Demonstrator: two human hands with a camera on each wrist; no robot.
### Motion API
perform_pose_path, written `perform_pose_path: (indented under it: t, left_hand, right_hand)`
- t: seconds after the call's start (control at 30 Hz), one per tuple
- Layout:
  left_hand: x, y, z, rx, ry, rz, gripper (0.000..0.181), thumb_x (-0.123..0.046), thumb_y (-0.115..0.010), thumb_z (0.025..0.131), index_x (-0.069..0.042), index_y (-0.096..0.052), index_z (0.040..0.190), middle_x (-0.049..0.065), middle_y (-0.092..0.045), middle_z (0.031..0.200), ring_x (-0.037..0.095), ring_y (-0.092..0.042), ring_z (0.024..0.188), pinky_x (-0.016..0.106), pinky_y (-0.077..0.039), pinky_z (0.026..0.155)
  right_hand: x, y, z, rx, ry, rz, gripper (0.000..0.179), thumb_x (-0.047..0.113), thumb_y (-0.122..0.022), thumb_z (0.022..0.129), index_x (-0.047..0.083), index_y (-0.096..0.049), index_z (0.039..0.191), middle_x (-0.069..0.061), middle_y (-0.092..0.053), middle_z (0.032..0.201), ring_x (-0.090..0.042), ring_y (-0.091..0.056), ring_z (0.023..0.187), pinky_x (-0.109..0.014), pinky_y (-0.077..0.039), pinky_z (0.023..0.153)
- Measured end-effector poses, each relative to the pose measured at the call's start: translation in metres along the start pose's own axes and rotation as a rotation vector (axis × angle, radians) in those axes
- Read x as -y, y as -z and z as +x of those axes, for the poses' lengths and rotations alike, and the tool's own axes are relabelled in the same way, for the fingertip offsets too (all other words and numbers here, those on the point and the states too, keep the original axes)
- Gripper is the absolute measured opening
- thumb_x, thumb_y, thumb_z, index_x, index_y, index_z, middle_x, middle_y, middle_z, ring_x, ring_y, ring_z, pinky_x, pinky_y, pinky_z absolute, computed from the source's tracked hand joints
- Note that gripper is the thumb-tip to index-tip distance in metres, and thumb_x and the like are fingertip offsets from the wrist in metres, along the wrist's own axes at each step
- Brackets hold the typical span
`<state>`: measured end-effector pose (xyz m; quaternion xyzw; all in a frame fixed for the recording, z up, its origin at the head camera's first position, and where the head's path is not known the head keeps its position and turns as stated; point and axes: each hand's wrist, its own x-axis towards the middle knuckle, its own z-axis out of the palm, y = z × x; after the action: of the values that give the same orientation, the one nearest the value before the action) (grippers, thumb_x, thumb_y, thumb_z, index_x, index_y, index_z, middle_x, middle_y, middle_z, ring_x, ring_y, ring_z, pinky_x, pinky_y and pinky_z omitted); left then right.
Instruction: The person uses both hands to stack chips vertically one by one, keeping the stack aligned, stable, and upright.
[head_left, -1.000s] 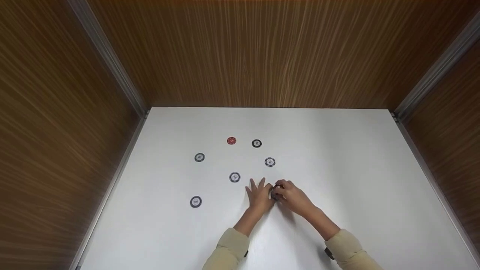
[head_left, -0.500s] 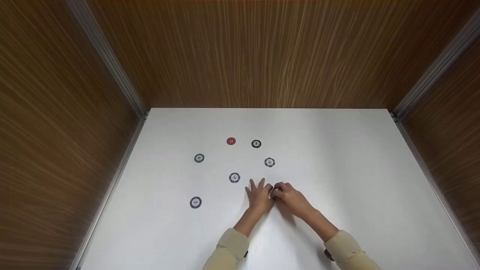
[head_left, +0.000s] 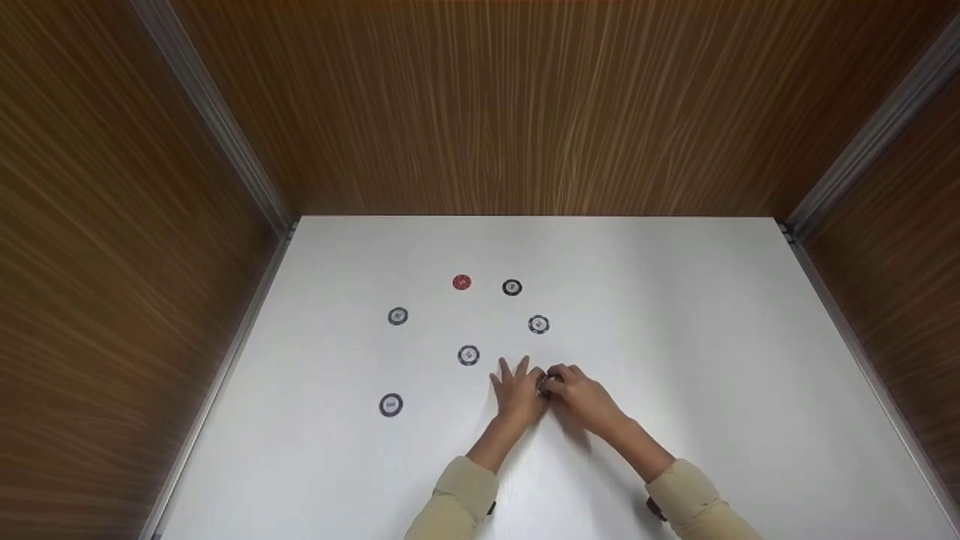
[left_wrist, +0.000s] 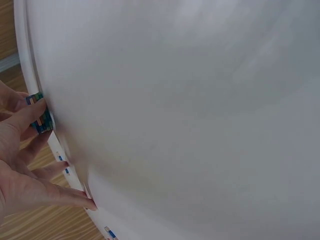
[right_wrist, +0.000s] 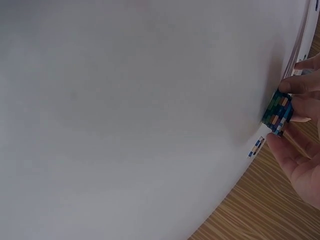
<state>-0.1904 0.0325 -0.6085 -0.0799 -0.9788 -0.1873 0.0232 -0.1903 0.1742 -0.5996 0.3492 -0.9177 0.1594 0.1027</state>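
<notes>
My left hand (head_left: 520,395) rests low on the white table with some fingers spread, its thumb and index finger around a stack of poker chips (right_wrist: 277,113). From the other side, my right hand (head_left: 590,401) grips the same stack with curled fingers. The stack stands upright between both hands. Its edge shows several layers of blue, green and orange-tan in the wrist views. Seen from the head, fingers hide most of its top. The closest loose poker chip (head_left: 469,355) lies flat just beyond the left fingertips.
Other single chips lie scattered beyond and left of the hands: a red chip (head_left: 462,282), a black chip (head_left: 512,287), a grey-white chip (head_left: 538,325), a green-rimmed chip (head_left: 398,316) and a dark-rimmed chip (head_left: 391,405). Wood-grain panels (head_left: 480,112) enclose the white table (head_left: 712,337).
The right fingers have drawn in slightly around the stack's top. The left hand stays in place, and the loose chips lie where they were.
</notes>
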Motion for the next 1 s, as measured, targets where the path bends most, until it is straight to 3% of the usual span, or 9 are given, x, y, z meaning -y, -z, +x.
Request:
perform_pose_path:
  t: [0.37,0.7,1.0]
  left_hand:
    - [-0.0023,-0.0003,-0.0017,0.034,0.024,0.01,0.03,-0.021,-0.072,0.074,-0.019,-0.066,0.104,0.007,-0.05,0.131,0.05,-0.032,0.122,0.064,-0.031,0.092]
    - [-0.0008,0.0012,-0.0019,0.021,0.001,-0.017,0.042,-0.031,-0.077,0.071,-0.016,-0.065,0.108,0.01,-0.049,0.131,0.051,-0.031,0.122,0.065,-0.029,0.093]
    - [-0.0004,0.0008,-0.0024,0.029,0.006,-0.005,0.043,-0.032,-0.077,0.071,-0.017,-0.065,0.109,0.008,-0.049,0.132,0.05,-0.031,0.122,0.064,-0.029,0.093]
  right_hand:
    - [-0.0016,0.0001,-0.0008,0.021,0.021,-0.002,0.024,0.0,-0.066,0.079,0.009,-0.066,0.102,-0.011,-0.057,0.107,-0.027,-0.056,0.095,-0.034,-0.053,0.072]
    - [-0.006,-0.001,0.0044,-0.03,0.089,0.032,0.027,-0.005,-0.07,0.075,0.007,-0.068,0.099,-0.01,-0.059,0.099,-0.024,-0.057,0.085,-0.032,-0.053,0.068]
    - [-0.0071,-0.0026,0.0047,-0.018,0.074,0.046,0.025,-0.001,-0.07,0.076,0.007,-0.067,0.099,-0.012,-0.06,0.101,-0.025,-0.057,0.086,-0.035,-0.052,0.067]
